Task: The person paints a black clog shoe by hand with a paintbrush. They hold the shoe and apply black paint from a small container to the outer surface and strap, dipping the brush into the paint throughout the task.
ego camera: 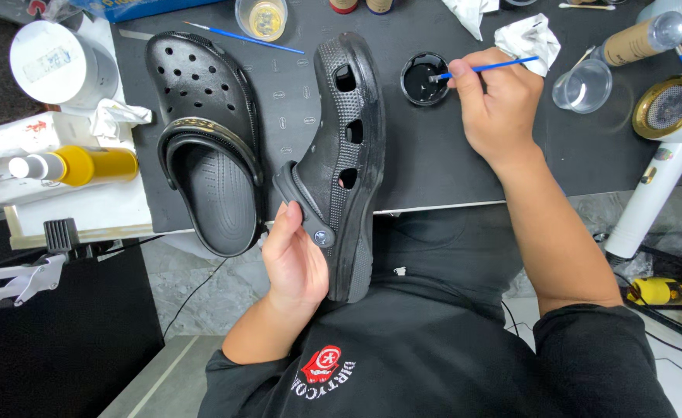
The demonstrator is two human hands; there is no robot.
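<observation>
On dark mat: two black clogs, one brush.

We see a black perforated clog tipped on its side, sole edge up, heel end propped against our lap and toe reaching onto the dark work mat, its side vents and strap rivet facing left. A thin blue-handled brush lies angled, its tip dipped in a small round pot of black paint just right of the clog's toe.
</observation>
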